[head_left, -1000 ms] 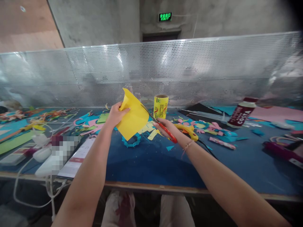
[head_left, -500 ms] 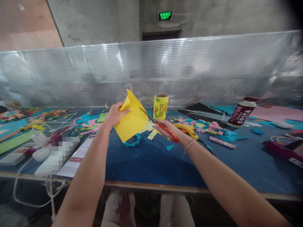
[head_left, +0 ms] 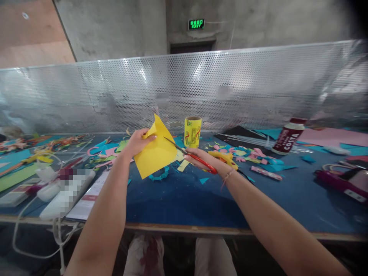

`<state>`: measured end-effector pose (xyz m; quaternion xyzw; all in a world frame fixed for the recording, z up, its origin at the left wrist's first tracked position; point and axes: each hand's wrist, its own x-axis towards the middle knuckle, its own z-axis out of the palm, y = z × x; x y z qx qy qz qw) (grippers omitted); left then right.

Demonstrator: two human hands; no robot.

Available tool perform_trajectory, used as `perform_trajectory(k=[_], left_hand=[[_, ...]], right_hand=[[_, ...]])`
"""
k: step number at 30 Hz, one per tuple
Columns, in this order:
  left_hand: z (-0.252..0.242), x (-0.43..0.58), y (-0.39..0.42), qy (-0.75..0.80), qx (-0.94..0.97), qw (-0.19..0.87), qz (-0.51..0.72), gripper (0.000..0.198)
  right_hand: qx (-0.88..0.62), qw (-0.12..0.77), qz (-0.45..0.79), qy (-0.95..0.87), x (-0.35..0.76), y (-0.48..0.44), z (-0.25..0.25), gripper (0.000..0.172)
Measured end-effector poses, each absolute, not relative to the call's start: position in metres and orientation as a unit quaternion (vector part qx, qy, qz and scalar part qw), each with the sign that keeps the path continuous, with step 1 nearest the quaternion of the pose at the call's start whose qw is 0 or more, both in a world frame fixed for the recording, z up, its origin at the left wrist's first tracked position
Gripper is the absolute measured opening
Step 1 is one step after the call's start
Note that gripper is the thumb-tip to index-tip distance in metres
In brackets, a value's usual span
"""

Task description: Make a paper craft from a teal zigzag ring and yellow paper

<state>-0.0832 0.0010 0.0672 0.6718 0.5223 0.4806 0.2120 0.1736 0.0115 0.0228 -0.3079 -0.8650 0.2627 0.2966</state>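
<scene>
A yellow paper sheet is pinched at its upper left by my left hand, thumb on top, with a fold standing up beside the fingers. My right hand is closed round the red handles of a pair of scissors. The dark blades lie at the sheet's right part, pointing left. Under and behind the sheet are a blue paper ring and pale yellow scraps. A yellow tape roll stands just behind my right hand.
A dark red bottle and a purple object are at the right. Yellow-handled scissors lie by my right wrist. At the left are a phone, a white power strip and cables. A perforated metal screen runs behind the blue table.
The scissor blades have moved slightly further left over the yellow sheet. The whole view has shifted a little. Both hands keep their holds.
</scene>
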Motion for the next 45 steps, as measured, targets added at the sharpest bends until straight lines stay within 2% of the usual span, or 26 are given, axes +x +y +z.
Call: perform_trajectory(k=[6,14,29,37,45], left_hand=[[0.071,-0.082,-0.004,0.521,0.668,0.250,0.468,0.029],[0.067,-0.089,0.003,0.534,0.662,0.202,0.485,0.031],[0.070,-0.080,-0.004,0.527,0.679,0.251,0.446,0.037],[0.072,-0.080,-0.002,0.531,0.697,0.186,0.445,0.039],[0.069,-0.079,0.000,0.535,0.688,0.192,0.451,0.035]], right_hand=[[-0.306,0.269,0.245,-0.880,0.176,0.011,0.025,0.027],[-0.297,0.299,0.300,-0.856,0.175,-0.002,0.028,0.024],[-0.305,0.269,0.287,-0.867,0.173,0.010,0.020,0.031],[-0.302,0.285,0.306,-0.857,0.171,0.004,0.023,0.031],[-0.304,0.284,0.266,-0.869,0.170,0.010,0.021,0.030]])
